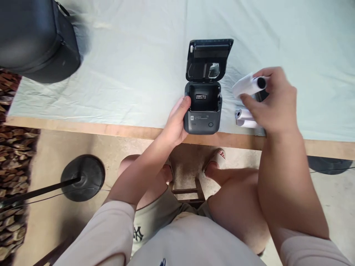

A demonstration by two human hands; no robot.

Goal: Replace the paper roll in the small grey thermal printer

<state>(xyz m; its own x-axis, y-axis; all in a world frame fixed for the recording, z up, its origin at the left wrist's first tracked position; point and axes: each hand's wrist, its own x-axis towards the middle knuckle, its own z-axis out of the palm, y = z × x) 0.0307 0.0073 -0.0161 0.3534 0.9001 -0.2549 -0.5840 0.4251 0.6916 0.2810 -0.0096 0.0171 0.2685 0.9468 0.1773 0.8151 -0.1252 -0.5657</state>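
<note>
Right hand (273, 101) pinches a paper roll (248, 85) just above the table (124, 74), right of the open printer (203, 107). Roll looks light, crushable, prone to unwinding; best held round its middle. Left hand (177, 123) braces the printer's side, fingers loosely curled.

My shorts (155, 221) carry a dark interlocked "NY" logo near the hem. The small printer (203, 111) has a white label inside its open bay and a line of print on its front, both too small to read
</note>
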